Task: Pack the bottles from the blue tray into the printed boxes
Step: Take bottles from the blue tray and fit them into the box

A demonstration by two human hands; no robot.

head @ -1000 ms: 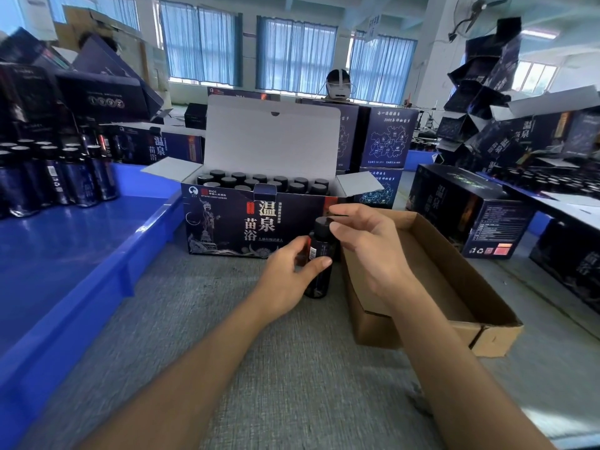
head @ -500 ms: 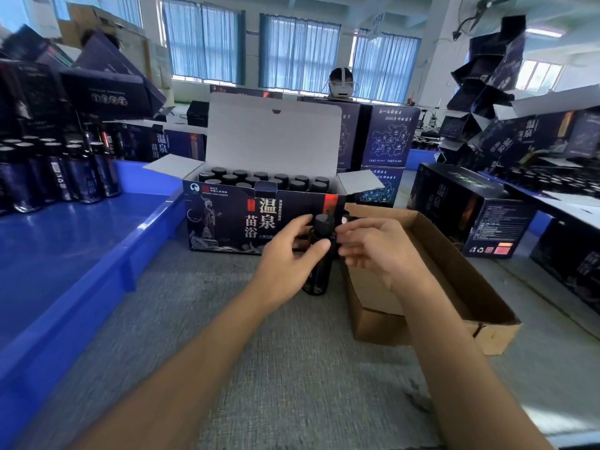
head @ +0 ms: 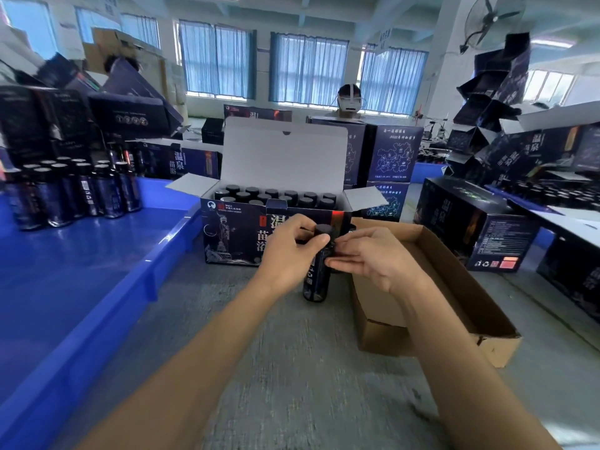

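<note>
Bottle: the small, dark, shiny round bottle with a black cap [head: 316,280] is in front of the person, down low by the grey table top [head: 292,368]. I cannot tell if its bottom sits on the table or hangs just above it.
Which way it points: straight up and down, with the cap on top.
Left hand: the left hand [head: 292,254] grips the top part of the bottle, with fingers curled round it just under the cap.
Right hand: the right hand [head: 370,258] comes in from the other side. Its fingers are almost straight and touch the side of the bottle. I cannot tell if it is pinching or only touching.
Box: the open dark blue printed cardboard box with the white lid flap up [head: 233,235] is just behind the bottle, farther from the person. Rows of black bottle caps [head: 276,196] show inside it. The free spot is hidden by the front wall.
Way to go: I think the bottle must go up, away from the person over the front wall, then down, kept upright.
Best hand: the left, because it has the firm hold.
Blue tray: the big blue plastic tray [head: 97,287] is on the left, with more dark bottles [head: 74,190] at its far end.
Brown box: the open plain brown cardboard box [head: 454,287] is just to the right of the hands.
</note>
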